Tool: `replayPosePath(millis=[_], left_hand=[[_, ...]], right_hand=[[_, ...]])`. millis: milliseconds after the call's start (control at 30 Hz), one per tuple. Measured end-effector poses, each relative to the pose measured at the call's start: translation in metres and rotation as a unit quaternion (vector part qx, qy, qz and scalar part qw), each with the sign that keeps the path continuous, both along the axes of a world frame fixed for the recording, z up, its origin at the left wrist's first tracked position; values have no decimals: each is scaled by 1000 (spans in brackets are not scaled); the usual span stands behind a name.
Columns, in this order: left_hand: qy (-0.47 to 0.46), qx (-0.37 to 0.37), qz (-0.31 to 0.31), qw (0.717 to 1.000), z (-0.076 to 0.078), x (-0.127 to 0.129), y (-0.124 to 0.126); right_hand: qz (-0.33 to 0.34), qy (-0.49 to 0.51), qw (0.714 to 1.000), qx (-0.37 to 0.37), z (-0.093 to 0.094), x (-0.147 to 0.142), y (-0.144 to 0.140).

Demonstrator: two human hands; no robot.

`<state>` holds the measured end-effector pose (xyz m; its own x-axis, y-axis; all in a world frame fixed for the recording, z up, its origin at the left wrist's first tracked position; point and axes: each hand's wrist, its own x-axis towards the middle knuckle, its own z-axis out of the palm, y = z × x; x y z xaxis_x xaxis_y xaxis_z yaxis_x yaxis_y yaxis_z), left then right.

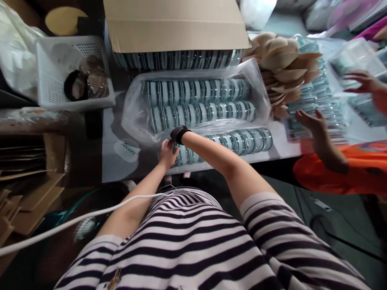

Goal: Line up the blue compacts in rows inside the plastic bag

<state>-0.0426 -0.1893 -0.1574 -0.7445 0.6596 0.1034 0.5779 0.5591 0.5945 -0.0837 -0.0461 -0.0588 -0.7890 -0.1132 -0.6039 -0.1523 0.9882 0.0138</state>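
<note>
At table edge, head view: person in striped shirt leans over, both arms stretched forward to the near row of jars.
Left hand (167,153): fingers curled, gripping left end of near jar row (229,143), at the edge of the clear plastic bag (136,117).
Right hand: mostly hidden behind its wrist and black wristband (179,133); placed at same left end of row, just above left hand; open or closed, cannot tell.
Near jar row: round clear-lidded jars with teal bands, lying on their sides edge to edge, along front of table (115,165).
Bag contents: 2 more jar rows (199,100) of the same kind, parallel, behind the near row.
Cardboard box (175,24): behind bag, flap open, another jar row visible under flap.
White basket (60,76): left of bag, holds clear lids and 1 dark ring.
Label (127,150): white oval sticker on table, just left of left hand.
Beige pads (281,68): fanned stack, right of bag.
Co-worker: orange sleeve (341,169), 2 open hands (311,123) over blurred jar stacks at right, well apart from the person's hands.
White cable (75,219): runs across lower left over left arm.
</note>
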Motion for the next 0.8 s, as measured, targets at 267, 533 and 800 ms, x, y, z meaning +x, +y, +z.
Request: replayPosePath(millis=[267, 533, 800], left_hand=[[-31, -3, -9, 999, 10, 1, -1], [25, -82, -24, 996, 32, 7, 5], [91, -158, -135, 974, 29, 23, 28]], right_hand=[[-129, 63, 987, -66, -41, 157, -14], [-177, 50, 979, -88, -60, 181, -26], [-203, -13, 979, -8, 3, 55, 65]])
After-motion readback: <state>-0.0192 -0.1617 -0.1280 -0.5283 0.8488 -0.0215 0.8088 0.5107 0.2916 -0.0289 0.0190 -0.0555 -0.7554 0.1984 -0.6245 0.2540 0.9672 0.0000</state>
